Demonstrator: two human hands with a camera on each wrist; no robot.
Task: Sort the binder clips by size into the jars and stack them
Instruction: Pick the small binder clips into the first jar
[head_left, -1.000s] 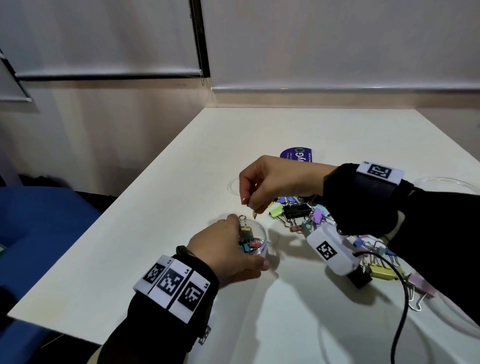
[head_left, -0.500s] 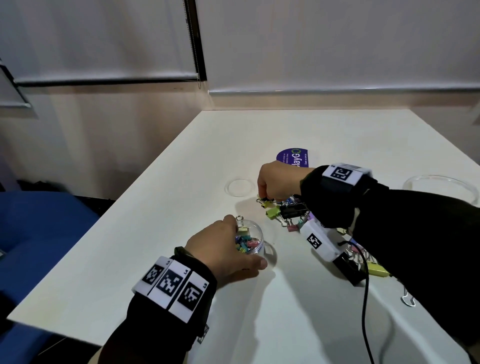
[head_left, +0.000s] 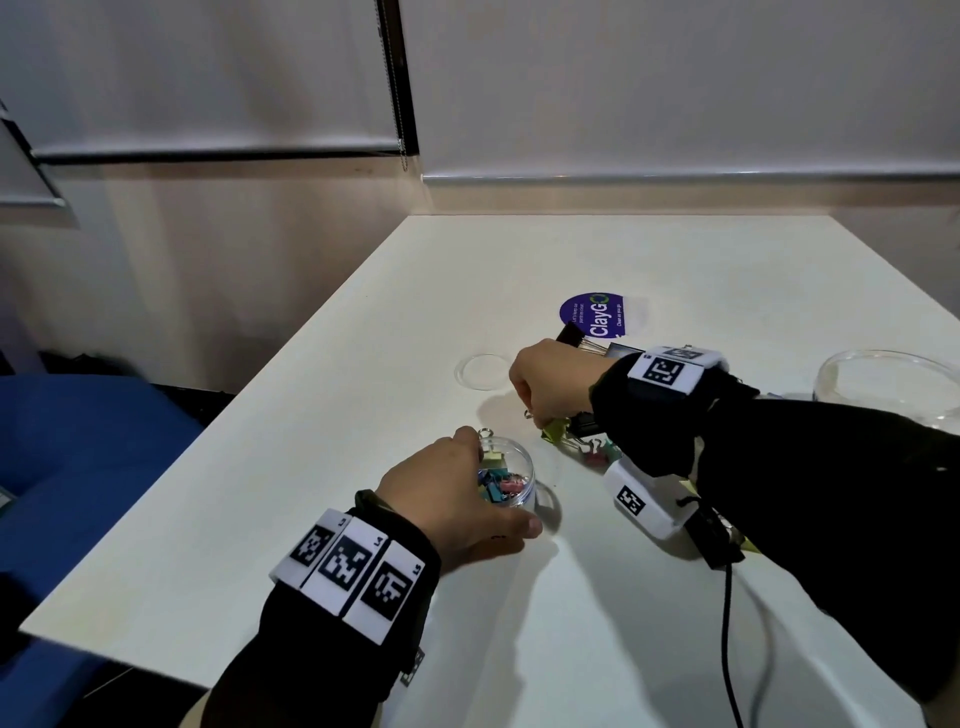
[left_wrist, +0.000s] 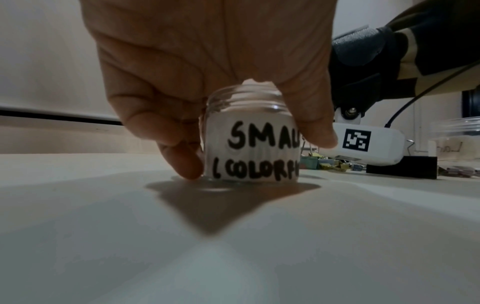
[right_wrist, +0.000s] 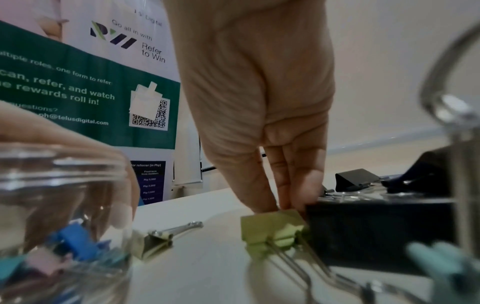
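A small clear jar (head_left: 511, 475) labelled "SMALL (COLORFUL" (left_wrist: 249, 115) stands on the white table, with several small coloured clips inside. My left hand (head_left: 496, 486) grips it, fingers on one side and thumb on the other. Just right of it my right hand (head_left: 537, 415) reaches down into the loose clip pile. Its thumb and fingertips (right_wrist: 298, 191) pinch the back edge of a green binder clip (right_wrist: 272, 228) that lies on the table. A small olive clip (right_wrist: 150, 240) lies between the jar and the green clip. A large black clip (right_wrist: 376, 236) sits against the green one.
A small clear lid (head_left: 483, 371) lies beyond the jar. Farther back are a purple sticker (head_left: 597, 314) and a black clip (head_left: 571, 335). A wide clear jar (head_left: 893, 384) stands at the far right. More clips hide under my right arm. The table's left edge is near.
My right hand was above the small jar a second ago. It has moved right and down into the clip pile. My left hand and the jar have stayed put.
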